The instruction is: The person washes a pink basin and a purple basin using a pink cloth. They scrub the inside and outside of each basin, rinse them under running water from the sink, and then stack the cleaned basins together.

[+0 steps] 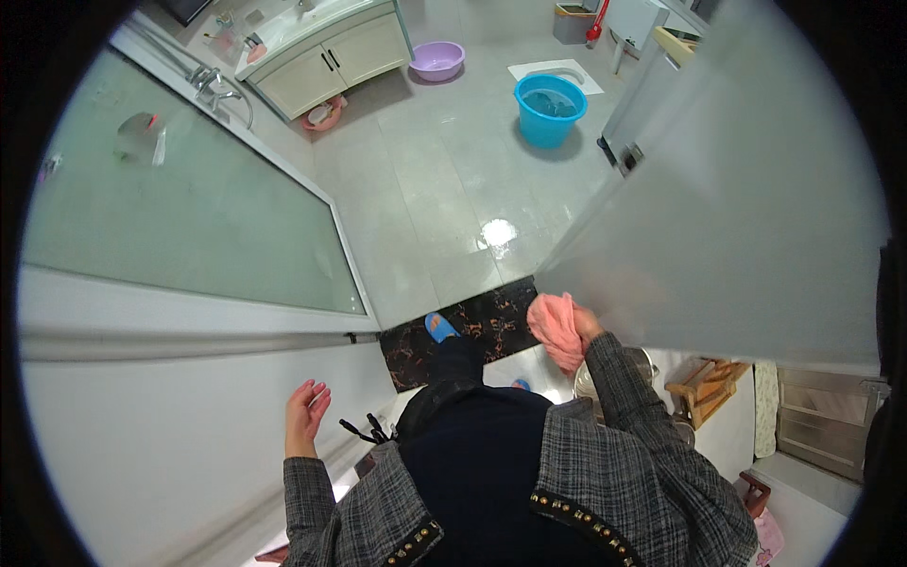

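Note:
In my right hand (587,327) is a bunched pink cloth (555,330), held close to the lower part of a white door panel (737,234). Whether the cloth touches the panel I cannot tell. My left hand (306,410) is raised on the other side, fingers slightly spread and holding nothing, near a white wall or door surface (177,418). Between the hands, my foot in a blue and orange slipper (441,328) stands on a dark marbled threshold (489,315). Part of the other slipper (521,384) shows behind it.
Beyond the threshold lies a wet tiled floor (425,177). A blue bucket of water (550,113) stands by a squat toilet (567,69). A purple basin (438,61) sits beside the vanity cabinet (333,67). Frosted glass (212,205) borders the left; a wooden rack (705,390) is at lower right.

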Demonstrator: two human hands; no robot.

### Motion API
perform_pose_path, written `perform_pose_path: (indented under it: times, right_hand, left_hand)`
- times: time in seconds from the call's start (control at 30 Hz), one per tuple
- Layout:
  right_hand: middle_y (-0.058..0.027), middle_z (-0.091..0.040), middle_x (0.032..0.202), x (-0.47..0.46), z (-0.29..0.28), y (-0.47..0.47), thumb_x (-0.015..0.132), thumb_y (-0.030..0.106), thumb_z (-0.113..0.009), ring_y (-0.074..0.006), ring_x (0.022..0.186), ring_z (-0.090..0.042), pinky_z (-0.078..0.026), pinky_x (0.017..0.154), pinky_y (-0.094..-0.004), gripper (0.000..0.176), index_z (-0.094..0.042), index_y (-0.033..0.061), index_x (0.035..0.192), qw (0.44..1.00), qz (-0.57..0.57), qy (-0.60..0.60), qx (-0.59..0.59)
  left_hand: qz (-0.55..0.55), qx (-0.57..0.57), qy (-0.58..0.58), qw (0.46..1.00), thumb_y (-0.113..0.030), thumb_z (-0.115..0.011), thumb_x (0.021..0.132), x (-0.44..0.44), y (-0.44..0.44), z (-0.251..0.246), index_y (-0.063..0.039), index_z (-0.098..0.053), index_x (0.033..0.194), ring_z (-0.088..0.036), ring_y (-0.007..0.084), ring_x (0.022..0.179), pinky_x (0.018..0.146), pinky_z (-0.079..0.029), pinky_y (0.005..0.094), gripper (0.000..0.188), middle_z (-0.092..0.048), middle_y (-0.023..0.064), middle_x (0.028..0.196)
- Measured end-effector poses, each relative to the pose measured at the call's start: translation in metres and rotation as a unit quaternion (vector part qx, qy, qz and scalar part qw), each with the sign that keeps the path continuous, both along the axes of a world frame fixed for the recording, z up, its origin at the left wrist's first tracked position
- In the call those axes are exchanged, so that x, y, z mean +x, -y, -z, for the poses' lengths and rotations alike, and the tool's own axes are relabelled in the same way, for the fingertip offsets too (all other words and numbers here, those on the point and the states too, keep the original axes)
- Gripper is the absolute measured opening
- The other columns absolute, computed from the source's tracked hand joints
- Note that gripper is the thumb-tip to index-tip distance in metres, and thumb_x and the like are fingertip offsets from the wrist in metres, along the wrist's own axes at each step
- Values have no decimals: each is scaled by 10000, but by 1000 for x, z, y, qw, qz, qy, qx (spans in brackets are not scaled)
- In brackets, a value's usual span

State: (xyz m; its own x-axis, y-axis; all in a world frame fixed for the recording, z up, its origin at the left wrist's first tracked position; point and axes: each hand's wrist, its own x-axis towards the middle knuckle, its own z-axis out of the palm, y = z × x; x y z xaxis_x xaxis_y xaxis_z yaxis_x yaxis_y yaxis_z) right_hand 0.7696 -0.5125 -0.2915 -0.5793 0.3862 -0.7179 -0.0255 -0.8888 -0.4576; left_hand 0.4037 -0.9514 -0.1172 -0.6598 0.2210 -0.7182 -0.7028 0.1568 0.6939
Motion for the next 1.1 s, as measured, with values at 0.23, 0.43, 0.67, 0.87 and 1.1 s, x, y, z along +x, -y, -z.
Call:
perform_pose_path:
  times: [0.23,0.43,0.67,0.87,1.1]
  right_hand:
    - [-121,-628,966,-103,0,-70,912,218,-480,-231,816,-629,-536,717,-353,273,-579,5,1050,995,79,7,-58]
    - [-149,-592,1081,-144,10,-114,922,274,-344,-305,978,-580,-471,853,-432,393,-524,-10,1124,973,209,-15,-99]
    - [-171,-524,1211,-183,19,-222,856,554,-403,-333,1113,-504,-396,943,-458,672,-463,-8,1219,937,321,-50,-129]
    - [-160,-578,1107,-299,12,-393,840,440,-493,-316,970,-580,-481,828,-435,557,-483,6,1189,966,178,-153,-107]
    - [-154,-595,1042,-468,-22,-539,774,217,-553,-269,888,-609,-516,757,-407,474,-467,15,1194,994,66,-65,-53]
  left_hand:
    - [2,13,-7,1000,-132,-529,864,-147,-99,20,4,-488,1110,-612,266,858,730,-536,339,284,-591,152,992]
    - [108,-13,-44,993,-131,-532,863,-267,-224,2,5,-487,1105,-614,241,838,722,-535,316,280,-597,139,976]
    - [173,-8,-79,982,-127,-546,856,-360,-383,-6,13,-478,1116,-604,235,861,739,-532,311,303,-589,140,978]
    - [154,-39,-81,984,-113,-535,861,-421,-479,-18,4,-480,1130,-616,233,827,700,-544,303,299,-598,145,981]
    - [158,-115,-134,972,-112,-529,860,-490,-572,-42,13,-487,1123,-613,214,829,691,-532,290,294,-595,134,974]
